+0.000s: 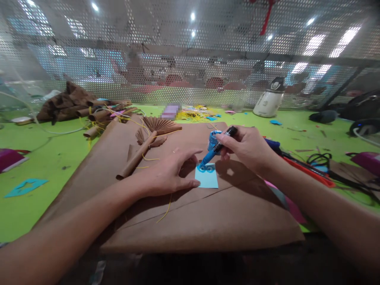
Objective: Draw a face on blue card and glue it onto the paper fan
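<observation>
My right hand (247, 148) grips a blue glitter-glue pen (218, 148) with a black cap end, its tip touching a small light-blue paper square (208, 179). Two blue rings are drawn near the square's top edge. My left hand (172, 172) lies flat on the brown kraft paper (208, 221), its fingertips pressing the square's left edge. A small blue jar (212, 138) stands just behind the pen.
A rolled brown paper tube (136, 156) and pleated paper fans (158, 126) lie behind my left hand. Scissors and cables (311, 168) sit to the right on the green table (44, 158). A white appliance (268, 101) stands by the perforated screen. Brown paper rolls (97, 113) are piled at back left.
</observation>
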`<state>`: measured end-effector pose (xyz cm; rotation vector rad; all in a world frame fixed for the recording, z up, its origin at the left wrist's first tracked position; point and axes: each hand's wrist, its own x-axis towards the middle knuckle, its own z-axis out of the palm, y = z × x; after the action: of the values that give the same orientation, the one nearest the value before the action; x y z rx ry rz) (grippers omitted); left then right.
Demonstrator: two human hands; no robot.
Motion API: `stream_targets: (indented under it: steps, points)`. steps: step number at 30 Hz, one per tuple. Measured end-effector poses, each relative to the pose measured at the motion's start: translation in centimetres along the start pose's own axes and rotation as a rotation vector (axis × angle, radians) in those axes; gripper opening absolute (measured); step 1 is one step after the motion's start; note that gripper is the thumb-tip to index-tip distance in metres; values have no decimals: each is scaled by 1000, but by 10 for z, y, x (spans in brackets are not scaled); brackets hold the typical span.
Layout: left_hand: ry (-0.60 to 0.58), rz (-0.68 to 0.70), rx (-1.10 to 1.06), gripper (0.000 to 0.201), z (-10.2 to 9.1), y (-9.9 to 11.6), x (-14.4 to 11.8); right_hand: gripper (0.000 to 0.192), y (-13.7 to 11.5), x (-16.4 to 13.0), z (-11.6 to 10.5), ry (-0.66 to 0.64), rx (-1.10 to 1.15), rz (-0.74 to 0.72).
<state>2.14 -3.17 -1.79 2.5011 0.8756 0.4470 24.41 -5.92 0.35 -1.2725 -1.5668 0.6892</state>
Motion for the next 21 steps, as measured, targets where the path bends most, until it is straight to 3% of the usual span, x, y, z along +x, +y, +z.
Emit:
stream_targets:
  steps: [21]
  points:
    - [-28,-11,8,68,-5,8,1,30,-2,-1,1,20,-46,3]
